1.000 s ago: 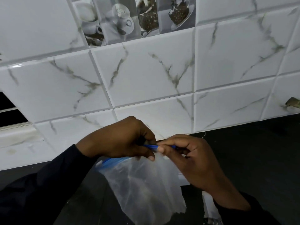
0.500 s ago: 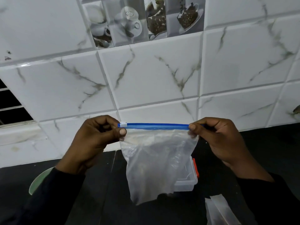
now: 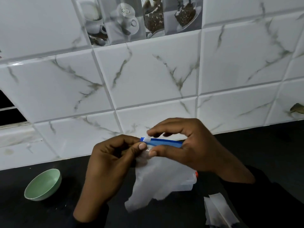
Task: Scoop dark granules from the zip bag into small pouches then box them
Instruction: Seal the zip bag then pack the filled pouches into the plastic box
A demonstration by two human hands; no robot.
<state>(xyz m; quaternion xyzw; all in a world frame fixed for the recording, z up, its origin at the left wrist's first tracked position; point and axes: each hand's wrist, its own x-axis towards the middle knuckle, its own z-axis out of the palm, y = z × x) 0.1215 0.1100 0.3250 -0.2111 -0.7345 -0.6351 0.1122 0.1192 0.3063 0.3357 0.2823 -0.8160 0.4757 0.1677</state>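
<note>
A clear zip bag [image 3: 158, 183] with a blue zip strip hangs above the black counter, and it looks see-through with no granules showing. My left hand [image 3: 113, 163] pinches the bag's upper left corner just under the strip. Over the strip reaches my right hand [image 3: 185, 145], its fingertips at the white slider at the left end and its thumb below the strip. Behind the bag stands a clear plastic box [image 3: 189, 183] with an orange clasp, mostly hidden. Small white pouches [image 3: 217, 209] lie flat at the lower right.
A pale green bowl [image 3: 43, 185] sits on the black counter [image 3: 263, 153] at the left. A white marbled tile wall [image 3: 148, 79] rises right behind the counter. A dark window opening shows at the far left.
Half a second ago the hands held the bag stretched by its two corners. My right hand has come left along the strip to the white slider, and the bag has dropped lower.
</note>
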